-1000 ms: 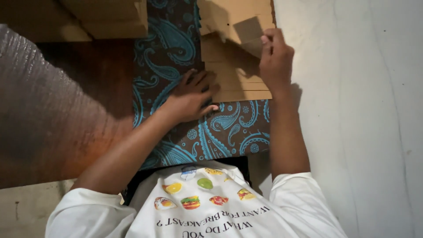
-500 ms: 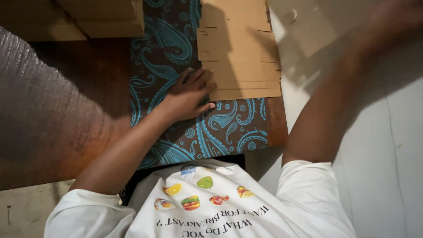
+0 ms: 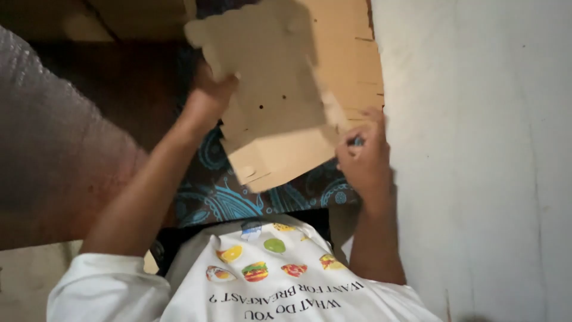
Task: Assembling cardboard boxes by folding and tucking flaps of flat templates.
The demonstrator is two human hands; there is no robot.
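Observation:
A flat brown cardboard blank (image 3: 274, 101) with small punched holes and cut flaps is lifted in front of me, tilted. My left hand (image 3: 208, 95) grips its left edge near the top. My right hand (image 3: 363, 156) pinches its lower right edge. Behind it lies a stack of more cardboard sheets (image 3: 354, 48) on a brown cloth with a turquoise paisley pattern (image 3: 238, 200). My white printed shirt fills the bottom of the view.
A whitish wall or floor surface (image 3: 476, 155) runs along the right. At the left lies a sheet of bubble wrap (image 3: 53, 137) over dark wooden boards (image 3: 131, 83). More cardboard boxes (image 3: 119, 15) lie at the top left.
My right hand came back from the right side and took the sheet's lower edge. My left hand left the stack and now grips the raised sheet.

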